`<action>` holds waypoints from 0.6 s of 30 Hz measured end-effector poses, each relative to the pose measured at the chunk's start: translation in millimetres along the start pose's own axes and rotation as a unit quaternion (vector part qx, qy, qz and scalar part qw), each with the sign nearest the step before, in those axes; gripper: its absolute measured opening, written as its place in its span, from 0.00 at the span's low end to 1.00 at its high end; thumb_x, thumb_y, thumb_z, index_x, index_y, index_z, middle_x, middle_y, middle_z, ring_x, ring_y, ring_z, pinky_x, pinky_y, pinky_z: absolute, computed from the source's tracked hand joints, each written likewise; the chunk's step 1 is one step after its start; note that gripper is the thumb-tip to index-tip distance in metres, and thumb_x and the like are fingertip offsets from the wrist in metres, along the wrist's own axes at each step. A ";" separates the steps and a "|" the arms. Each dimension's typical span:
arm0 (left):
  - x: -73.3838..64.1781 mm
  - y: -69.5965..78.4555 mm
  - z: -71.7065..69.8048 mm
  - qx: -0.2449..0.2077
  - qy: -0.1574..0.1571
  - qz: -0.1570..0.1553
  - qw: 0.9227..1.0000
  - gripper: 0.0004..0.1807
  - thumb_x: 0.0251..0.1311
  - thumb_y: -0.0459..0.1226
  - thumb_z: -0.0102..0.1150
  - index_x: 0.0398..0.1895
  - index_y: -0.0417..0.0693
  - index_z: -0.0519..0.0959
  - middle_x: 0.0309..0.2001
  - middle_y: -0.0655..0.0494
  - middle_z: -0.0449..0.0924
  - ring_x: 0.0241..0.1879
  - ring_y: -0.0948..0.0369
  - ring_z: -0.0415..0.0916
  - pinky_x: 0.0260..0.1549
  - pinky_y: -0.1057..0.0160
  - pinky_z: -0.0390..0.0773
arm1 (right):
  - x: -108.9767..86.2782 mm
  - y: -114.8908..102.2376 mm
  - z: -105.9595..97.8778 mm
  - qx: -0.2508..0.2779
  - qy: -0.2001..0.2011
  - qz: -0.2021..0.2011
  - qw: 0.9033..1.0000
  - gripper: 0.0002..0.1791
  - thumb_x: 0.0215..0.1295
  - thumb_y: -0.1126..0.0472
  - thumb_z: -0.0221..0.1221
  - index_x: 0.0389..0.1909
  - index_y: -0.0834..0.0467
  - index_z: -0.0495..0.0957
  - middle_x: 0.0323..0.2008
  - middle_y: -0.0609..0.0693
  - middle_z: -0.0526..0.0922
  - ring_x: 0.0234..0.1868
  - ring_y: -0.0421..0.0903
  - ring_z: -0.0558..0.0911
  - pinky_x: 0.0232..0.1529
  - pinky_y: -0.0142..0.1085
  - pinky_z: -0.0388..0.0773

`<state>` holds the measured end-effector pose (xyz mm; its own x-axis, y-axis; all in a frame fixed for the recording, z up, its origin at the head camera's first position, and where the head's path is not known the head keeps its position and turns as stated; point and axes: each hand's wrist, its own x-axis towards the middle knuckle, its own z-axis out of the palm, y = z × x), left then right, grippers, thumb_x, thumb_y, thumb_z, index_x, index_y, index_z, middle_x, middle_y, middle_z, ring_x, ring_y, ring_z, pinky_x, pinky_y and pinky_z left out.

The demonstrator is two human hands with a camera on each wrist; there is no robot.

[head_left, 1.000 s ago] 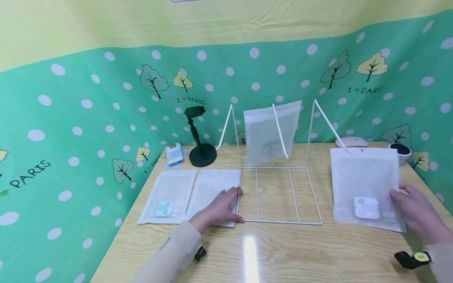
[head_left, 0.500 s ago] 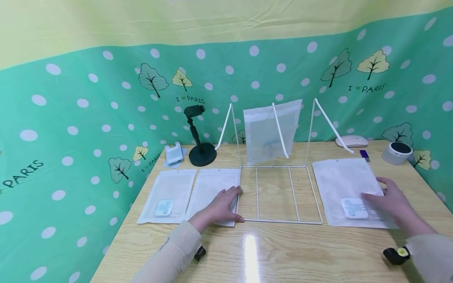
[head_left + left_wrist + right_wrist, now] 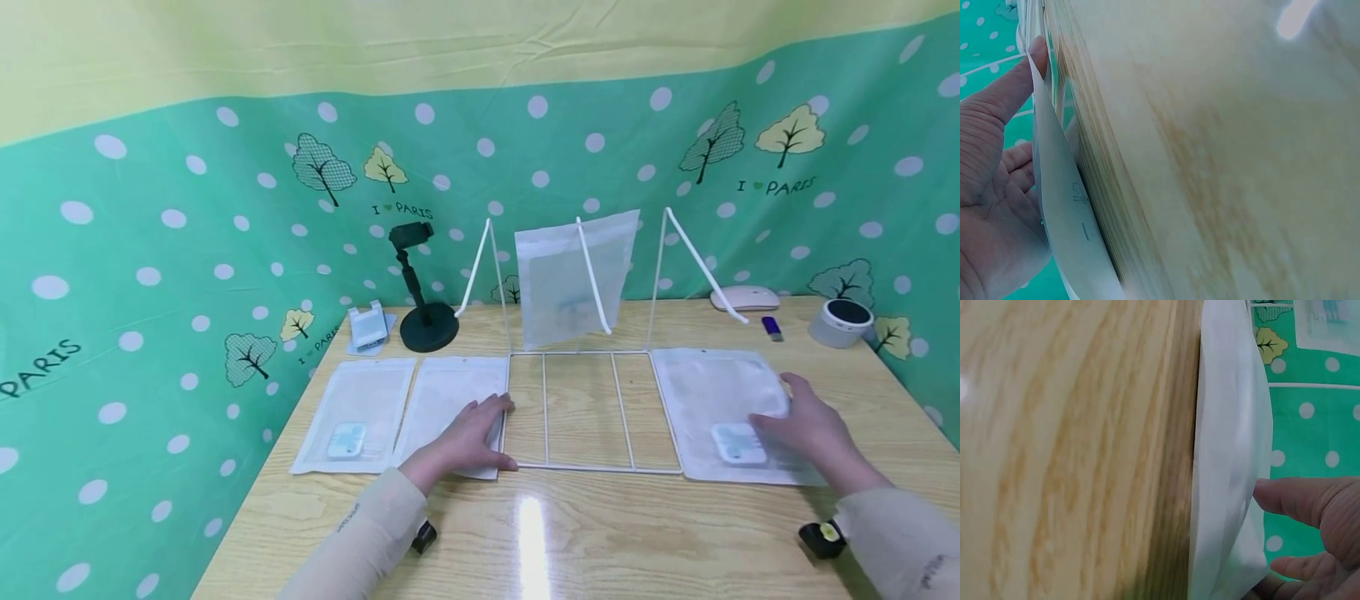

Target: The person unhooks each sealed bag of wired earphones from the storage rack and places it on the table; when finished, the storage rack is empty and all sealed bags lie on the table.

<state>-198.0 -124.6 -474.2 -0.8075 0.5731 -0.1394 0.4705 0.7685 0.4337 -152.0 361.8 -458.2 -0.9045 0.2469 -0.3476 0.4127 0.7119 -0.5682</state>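
Note:
A frosted white flat bag (image 3: pixel 705 387) lies on the table along the right side of a white wire rack (image 3: pixel 585 469); a pale square case (image 3: pixel 738 443) shows through it. My right hand (image 3: pixel 806 427) pinches that bag's right edge, thumb on top. In the right wrist view the bag (image 3: pixel 1225 425) bulges beside the thumb. My left hand (image 3: pixel 467 437) rests with spread fingers over another white bag (image 3: pixel 450 392) and the rack's left wire. Farther left lies a third bag (image 3: pixel 371 392) with a similar case inside.
One more frosted bag (image 3: pixel 543 292) hangs from the rack's middle prong. Behind stand a black stand (image 3: pixel 427 327) and a pale blue phone holder (image 3: pixel 368 327). A mouse (image 3: pixel 745 297), a purple USB stick (image 3: pixel 772 328) and a round grey-white device (image 3: pixel 840 327) sit back right.
My right hand has brought the bag left and down, from held upright to lying against the rack's right side. The USB stick and round device have come into full view. My left hand stays put.

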 end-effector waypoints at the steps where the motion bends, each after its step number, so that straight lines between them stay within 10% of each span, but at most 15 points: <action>1: 0.0 -0.2 0.1 -0.001 0.000 0.001 1.000 0.51 0.45 0.55 0.74 0.71 0.46 0.62 0.74 0.49 0.57 0.74 0.52 0.50 0.72 0.50 0.47 | -0.8 -1.2 0.2 -0.009 0.000 -0.002 1.000 0.61 0.62 0.45 0.62 0.72 0.71 0.29 0.64 0.83 0.45 0.60 0.83 0.52 0.54 0.73 0.59; 18: 0.6 -3.3 1.8 0.000 0.004 0.005 1.000 0.51 0.45 0.56 0.74 0.71 0.48 0.62 0.73 0.49 0.58 0.74 0.52 0.50 0.72 0.50 0.47 | 3.3 -4.9 0.7 -0.042 0.010 -0.025 0.999 0.50 0.65 0.60 0.60 0.73 0.71 0.35 0.64 0.83 0.47 0.61 0.82 0.52 0.55 0.73 0.58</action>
<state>-199.3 -126.2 -477.3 -0.8053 0.5788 -0.1286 0.4786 0.7626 0.4352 -156.9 358.6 -457.1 -0.9264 0.2214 -0.3045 0.3564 0.7763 -0.5200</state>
